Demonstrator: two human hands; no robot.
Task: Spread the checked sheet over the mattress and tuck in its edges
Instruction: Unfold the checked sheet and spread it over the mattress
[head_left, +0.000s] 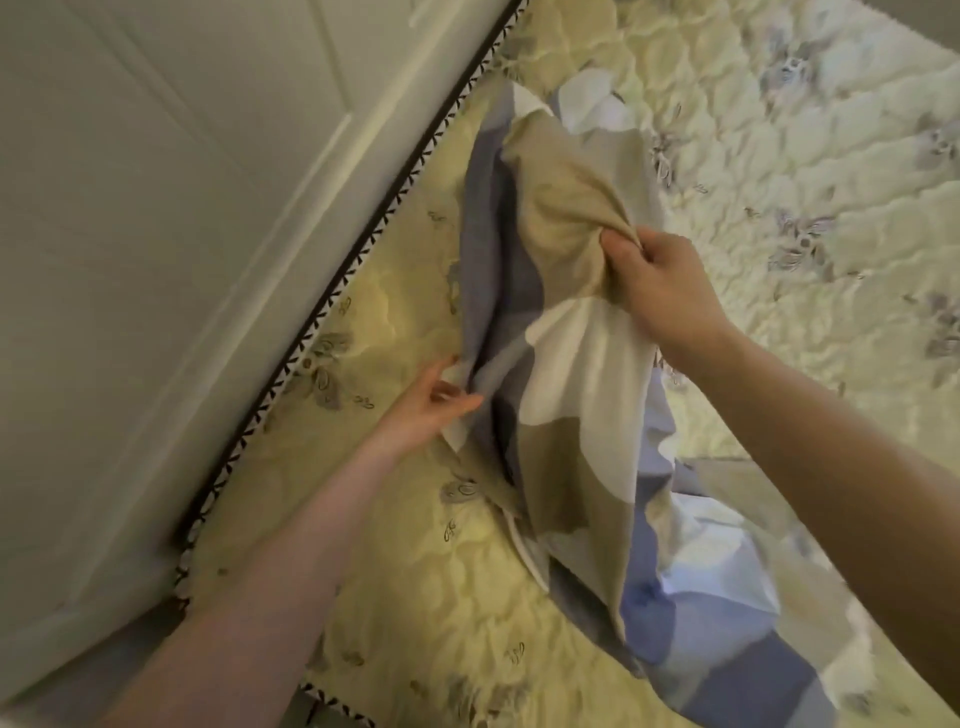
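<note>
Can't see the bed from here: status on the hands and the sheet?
Right hand grips bunched sheet, held up. Left hand pinches a lower edge. Mattress mostly bare; nothing in the way.

Dim, yellowish left – brighter right, soft blur

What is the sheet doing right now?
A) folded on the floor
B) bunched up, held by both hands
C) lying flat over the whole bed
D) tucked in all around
B: the right hand grips a bunch of the sheet and the left hand holds its edge, with the mattress mostly bare.
</note>
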